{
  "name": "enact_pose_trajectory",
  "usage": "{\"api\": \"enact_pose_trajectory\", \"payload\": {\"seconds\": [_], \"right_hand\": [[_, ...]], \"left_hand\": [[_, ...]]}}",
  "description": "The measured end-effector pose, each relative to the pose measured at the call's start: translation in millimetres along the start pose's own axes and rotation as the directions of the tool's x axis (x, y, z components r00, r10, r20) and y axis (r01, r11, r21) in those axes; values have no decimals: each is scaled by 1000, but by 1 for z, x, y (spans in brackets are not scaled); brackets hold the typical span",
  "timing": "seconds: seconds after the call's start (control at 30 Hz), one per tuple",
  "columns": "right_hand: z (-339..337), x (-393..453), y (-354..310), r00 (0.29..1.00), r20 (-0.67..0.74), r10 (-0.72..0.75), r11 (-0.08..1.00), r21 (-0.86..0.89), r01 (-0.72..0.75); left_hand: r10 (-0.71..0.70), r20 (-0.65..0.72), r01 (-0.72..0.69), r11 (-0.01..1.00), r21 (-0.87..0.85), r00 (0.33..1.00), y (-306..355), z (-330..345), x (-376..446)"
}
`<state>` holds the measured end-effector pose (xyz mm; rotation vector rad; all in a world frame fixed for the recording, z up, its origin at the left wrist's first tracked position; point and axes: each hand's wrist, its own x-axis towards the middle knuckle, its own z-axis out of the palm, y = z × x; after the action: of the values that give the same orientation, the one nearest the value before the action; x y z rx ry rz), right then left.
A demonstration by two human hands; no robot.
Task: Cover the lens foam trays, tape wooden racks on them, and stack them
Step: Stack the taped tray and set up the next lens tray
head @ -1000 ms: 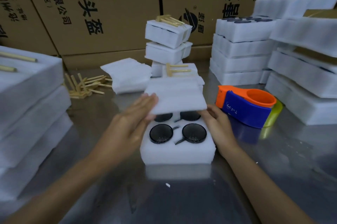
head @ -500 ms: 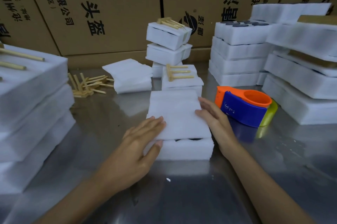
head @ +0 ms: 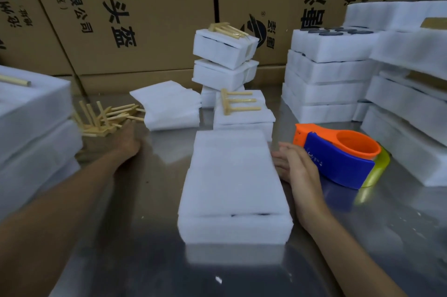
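A white foam lens tray (head: 234, 227) sits in the middle of the metal table (head: 377, 236). A white foam sheet (head: 232, 171) lies over it and hides the lenses, with only a dark sliver showing at its near edge. My left hand (head: 127, 140) is stretched out to the far left, fingertips at the pile of loose wooden racks (head: 104, 117); it holds nothing that I can see. Beside the tray's right side lies my right hand (head: 296, 167), fingers straight, just in front of the orange and blue tape dispenser (head: 338, 156).
Behind the tray is another covered tray (head: 244, 121) with a wooden rack (head: 239, 103) on it, then a leaning stack of taped trays (head: 225, 59). Spare foam sheets (head: 169, 108) lie back left. Foam tray stacks stand left (head: 31, 122) and right (head: 326, 74). Cardboard boxes (head: 145, 6) wall the back.
The foam sheet went from lifted over the open lenses to lying flat on the tray. My left hand then left the sheet and reached to the rack pile; my right slid off to the tray's side.
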<state>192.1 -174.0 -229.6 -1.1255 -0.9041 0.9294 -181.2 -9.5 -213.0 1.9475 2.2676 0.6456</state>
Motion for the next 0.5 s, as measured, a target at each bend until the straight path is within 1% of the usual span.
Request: {"api": "enact_pose_trajectory", "payload": {"seconds": [0.07,0.17,0.27,0.37,0.4,0.5], "right_hand": [[0,5,2,1000,11,4,1000,2,-4],[-3,10,7,999,33,16,1000,6,-16],[-5,9,10,998,65,-5,999,-32,7],[-6,8,10,997,76,-18,998,-58,23],[-6,8,9,997,79,-20,998,-63,25],[-6,6,7,997,81,-9,997,-76,15]], "left_hand": [[-1,-47,6,994,108,999,-6,4,8],[-14,-105,34,981,193,994,-9,3,15],[58,-102,-28,964,265,993,-12,-4,23],[141,-103,-104,948,299,985,-17,-10,22],[175,-102,-140,949,283,979,-18,-11,19],[238,-80,-231,968,96,968,-22,-9,5]]}}
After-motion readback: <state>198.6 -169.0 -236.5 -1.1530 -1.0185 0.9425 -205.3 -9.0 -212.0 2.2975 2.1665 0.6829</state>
